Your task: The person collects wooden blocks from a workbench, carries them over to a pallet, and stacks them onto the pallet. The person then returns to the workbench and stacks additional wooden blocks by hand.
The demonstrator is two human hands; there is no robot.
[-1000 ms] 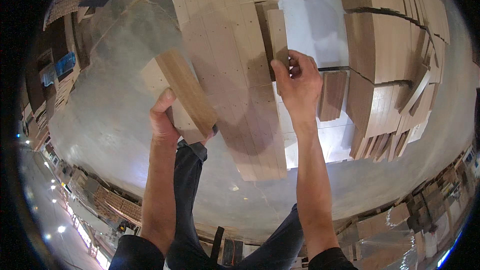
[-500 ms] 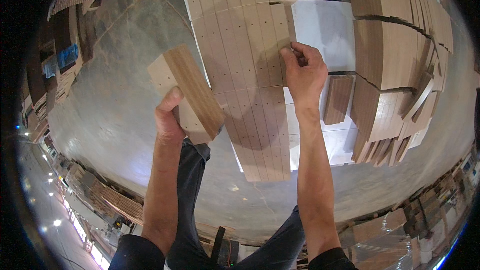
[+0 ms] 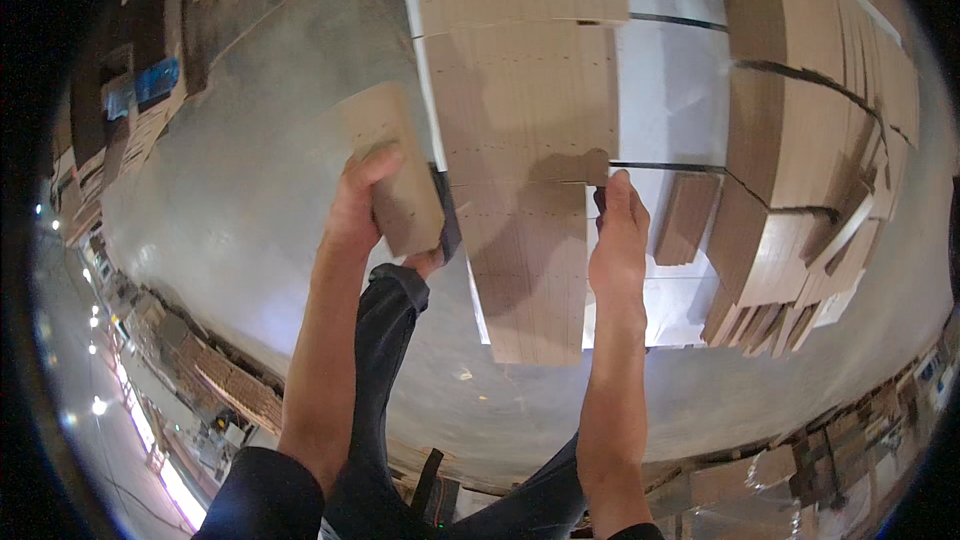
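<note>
My left hand (image 3: 362,190) grips a short bundle of light wooden boards (image 3: 395,140), its thumb across the top face; the bundle tilts and is a little blurred. It hangs left of a long bed of wooden strips (image 3: 520,110) laid side by side in rows, with small dark holes along them. At the bed's right edge is my right hand (image 3: 622,210), beside the corner where the middle and near rows meet. Its fingers point away from me, partly stretched, and I make out nothing in them; whether they touch the edge is unclear.
White sheets (image 3: 670,90) lie under and right of the bed, with a small brown wooden block (image 3: 688,218) on them. Farther right stand large stacks of boards (image 3: 800,140), some loose and leaning. My leg (image 3: 385,330) is below the left hand, over the grey floor (image 3: 250,220).
My right hand has let go at the middle row's right edge and come nearer to me. The left hand's bundle has turned, showing more top face. The whole view has shifted slightly.
</note>
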